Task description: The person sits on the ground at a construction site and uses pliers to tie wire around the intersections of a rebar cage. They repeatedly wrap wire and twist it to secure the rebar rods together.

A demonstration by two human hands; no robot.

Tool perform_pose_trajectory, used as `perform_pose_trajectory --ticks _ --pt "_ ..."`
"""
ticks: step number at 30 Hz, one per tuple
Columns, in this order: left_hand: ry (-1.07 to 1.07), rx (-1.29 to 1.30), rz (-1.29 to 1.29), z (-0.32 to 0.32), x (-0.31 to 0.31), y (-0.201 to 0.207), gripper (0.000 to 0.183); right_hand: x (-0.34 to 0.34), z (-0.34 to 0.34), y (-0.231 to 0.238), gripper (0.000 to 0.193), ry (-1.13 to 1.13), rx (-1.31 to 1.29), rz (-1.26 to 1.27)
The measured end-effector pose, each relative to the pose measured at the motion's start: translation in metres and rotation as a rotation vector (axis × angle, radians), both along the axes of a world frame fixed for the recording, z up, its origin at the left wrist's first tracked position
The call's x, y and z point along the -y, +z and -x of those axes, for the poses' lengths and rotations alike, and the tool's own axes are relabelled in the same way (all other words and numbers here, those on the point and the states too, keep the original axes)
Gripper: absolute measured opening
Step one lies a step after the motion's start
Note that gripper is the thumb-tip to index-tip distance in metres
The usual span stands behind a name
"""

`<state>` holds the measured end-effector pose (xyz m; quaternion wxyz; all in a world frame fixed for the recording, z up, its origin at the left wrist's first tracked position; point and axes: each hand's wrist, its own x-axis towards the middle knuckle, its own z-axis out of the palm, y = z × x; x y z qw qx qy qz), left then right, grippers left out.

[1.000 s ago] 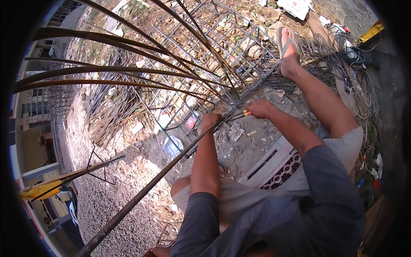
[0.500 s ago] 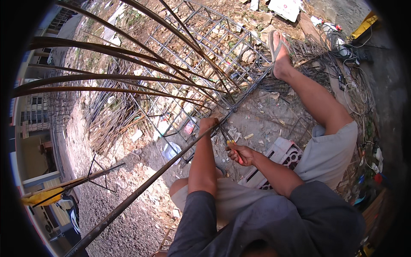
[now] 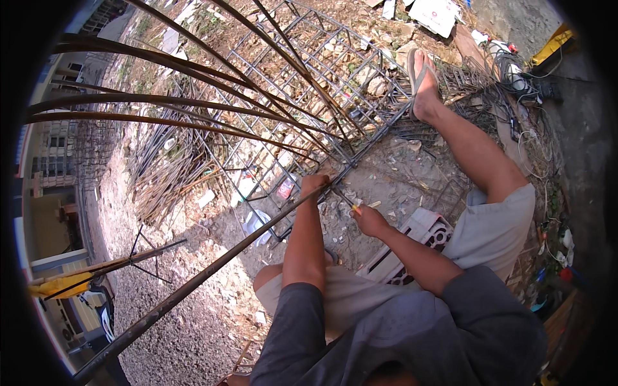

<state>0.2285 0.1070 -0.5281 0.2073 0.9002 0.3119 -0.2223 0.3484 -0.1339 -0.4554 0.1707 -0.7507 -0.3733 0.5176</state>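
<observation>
My left hand is closed in a fist at the near corner of a steel rebar cage. What its fingers hold is hidden. Over my left wrist runs a long steel bar, slanting from the lower left up to that corner. In my right hand are pincers with red and yellow grips, their handles squeezed together. The pincers' head meets the bars just right of my left fist; any wire there is too small to make out.
Several long rusty bars fan out from the cage toward the upper left. Loose rods lie on the rubble. A pale plastic crate sits beneath my right forearm. Tangled cables lie at the far right, past my sandalled foot.
My right hand has turned over and closed the spread pincer handles, moving slightly up and right. My left fist stays at the same corner. The whole view has shifted slightly.
</observation>
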Motion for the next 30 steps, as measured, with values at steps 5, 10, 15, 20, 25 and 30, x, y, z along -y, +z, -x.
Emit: perform_pose_trajectory --ticks 5,10,15,20,25,30 --pt "-0.088 0.084 -0.044 0.016 -0.014 -0.013 0.02 -0.003 0.009 0.009 0.041 -0.539 -1.711 0.293" --pt "0.148 -0.082 0.07 -0.019 0.009 0.025 0.021 0.01 -0.001 0.022 0.052 -0.376 -1.072 0.234" --pt "0.046 -0.054 0.015 -0.003 0.003 0.022 0.03 0.012 0.006 0.034 0.055 -0.007 0.339 -0.021" --pt "0.104 0.157 -0.03 -0.004 0.014 0.022 0.02 0.005 -0.037 0.0 0.034 0.238 0.631 -0.112" --pt "0.031 0.193 -0.042 0.018 0.009 0.007 0.024 -0.05 -0.119 0.0 0.028 0.663 0.592 -0.273" --pt "0.045 0.002 -0.015 -0.009 0.011 0.028 0.026 -0.062 -0.145 -0.013 0.033 0.718 0.557 -0.303"
